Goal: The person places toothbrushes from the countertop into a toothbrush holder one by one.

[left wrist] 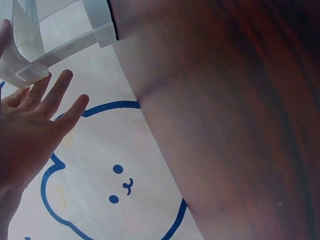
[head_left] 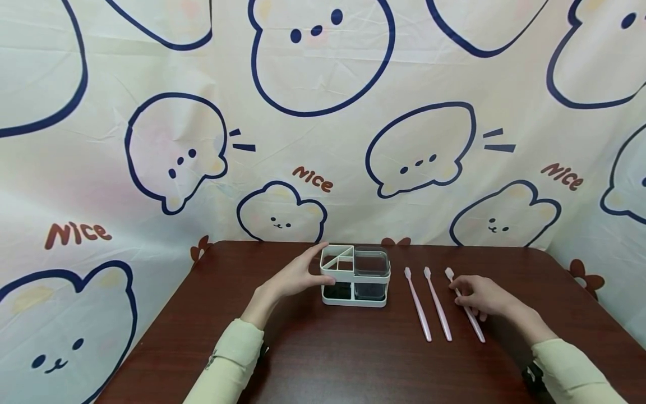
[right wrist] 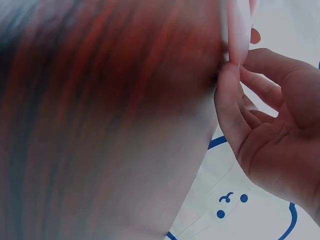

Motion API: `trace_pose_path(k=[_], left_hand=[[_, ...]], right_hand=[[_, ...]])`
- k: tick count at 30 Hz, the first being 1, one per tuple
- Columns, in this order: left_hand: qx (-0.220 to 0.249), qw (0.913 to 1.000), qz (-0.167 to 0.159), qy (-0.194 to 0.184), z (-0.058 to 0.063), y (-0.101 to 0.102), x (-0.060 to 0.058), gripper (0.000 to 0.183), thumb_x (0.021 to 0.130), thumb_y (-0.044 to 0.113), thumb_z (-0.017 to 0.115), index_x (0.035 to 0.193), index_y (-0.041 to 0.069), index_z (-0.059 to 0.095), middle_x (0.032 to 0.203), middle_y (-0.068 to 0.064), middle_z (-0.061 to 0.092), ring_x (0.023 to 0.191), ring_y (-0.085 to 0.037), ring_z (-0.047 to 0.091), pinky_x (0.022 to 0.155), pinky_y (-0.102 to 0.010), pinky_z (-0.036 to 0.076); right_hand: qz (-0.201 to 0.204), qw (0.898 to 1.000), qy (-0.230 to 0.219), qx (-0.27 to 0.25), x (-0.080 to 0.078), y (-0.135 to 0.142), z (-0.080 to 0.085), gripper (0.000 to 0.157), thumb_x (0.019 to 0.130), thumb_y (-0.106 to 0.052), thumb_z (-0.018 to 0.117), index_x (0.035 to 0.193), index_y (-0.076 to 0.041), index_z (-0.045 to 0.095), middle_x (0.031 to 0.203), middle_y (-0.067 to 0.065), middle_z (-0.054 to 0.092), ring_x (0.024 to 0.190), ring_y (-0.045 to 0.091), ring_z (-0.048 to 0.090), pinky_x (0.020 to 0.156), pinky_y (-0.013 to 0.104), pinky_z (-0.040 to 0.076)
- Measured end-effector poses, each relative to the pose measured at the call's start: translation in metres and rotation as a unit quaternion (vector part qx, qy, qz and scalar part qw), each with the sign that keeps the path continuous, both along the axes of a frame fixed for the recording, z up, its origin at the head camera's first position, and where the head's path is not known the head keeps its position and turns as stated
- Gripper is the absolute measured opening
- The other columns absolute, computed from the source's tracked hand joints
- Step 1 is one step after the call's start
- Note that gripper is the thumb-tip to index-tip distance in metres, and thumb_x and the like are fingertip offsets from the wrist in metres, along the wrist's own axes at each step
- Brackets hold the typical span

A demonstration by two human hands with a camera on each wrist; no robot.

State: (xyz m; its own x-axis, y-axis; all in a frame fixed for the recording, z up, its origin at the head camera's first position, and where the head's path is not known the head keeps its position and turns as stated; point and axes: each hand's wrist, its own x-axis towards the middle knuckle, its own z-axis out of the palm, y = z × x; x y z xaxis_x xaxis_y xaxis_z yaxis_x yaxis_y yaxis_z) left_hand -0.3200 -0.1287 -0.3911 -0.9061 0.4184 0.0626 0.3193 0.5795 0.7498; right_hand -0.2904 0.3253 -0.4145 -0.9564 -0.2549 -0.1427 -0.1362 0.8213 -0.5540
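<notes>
A white toothbrush holder with divided slots and clear grey cups stands near the back of the table. My left hand grips its left side, thumb at the front and fingers spread toward the back. In the left wrist view the fingertips meet a corner of the holder. Three pale pink toothbrushes lie to the right, heads pointing away from me. My right hand pinches the rightmost toothbrush between thumb and fingers. In the right wrist view its pink handle shows between the fingertips.
The left toothbrush and the middle toothbrush lie side by side between the holder and my right hand. A dark brown wooden table carries everything. Behind it hangs a white curtain with cartoon bears.
</notes>
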Motion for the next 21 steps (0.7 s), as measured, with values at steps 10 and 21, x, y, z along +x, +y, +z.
trace_pose_path(k=[10, 21], left_hand=[[0.000, 1.0000, 0.002, -0.002, -0.0012, -0.0004, 0.0007, 0.092, 0.082, 0.045, 0.079, 0.157, 0.033, 0.027, 0.164, -0.002, 0.027, 0.150, -0.027, 0.028, 0.118, -0.059, 0.029], [0.001, 1.0000, 0.004, -0.001, -0.0024, -0.0002, 0.0000, 0.091, 0.082, 0.044, 0.079, 0.156, 0.033, 0.027, 0.164, -0.002, 0.027, 0.150, -0.027, 0.028, 0.118, -0.058, 0.028]], right_hand=[[-0.021, 0.999, 0.050, -0.001, 0.0003, -0.0041, 0.0074, 0.041, 0.091, -0.005, 0.063, 0.130, 0.005, 0.055, 0.091, 0.012, 0.057, 0.057, 0.018, 0.055, 0.048, 0.032, 0.050], [-0.028, 0.998, 0.051, 0.026, -0.0028, -0.0024, 0.0103, 0.034, 0.090, -0.008, 0.065, 0.122, 0.002, 0.062, 0.097, 0.014, 0.066, 0.079, 0.021, 0.060, 0.064, 0.034, 0.052]])
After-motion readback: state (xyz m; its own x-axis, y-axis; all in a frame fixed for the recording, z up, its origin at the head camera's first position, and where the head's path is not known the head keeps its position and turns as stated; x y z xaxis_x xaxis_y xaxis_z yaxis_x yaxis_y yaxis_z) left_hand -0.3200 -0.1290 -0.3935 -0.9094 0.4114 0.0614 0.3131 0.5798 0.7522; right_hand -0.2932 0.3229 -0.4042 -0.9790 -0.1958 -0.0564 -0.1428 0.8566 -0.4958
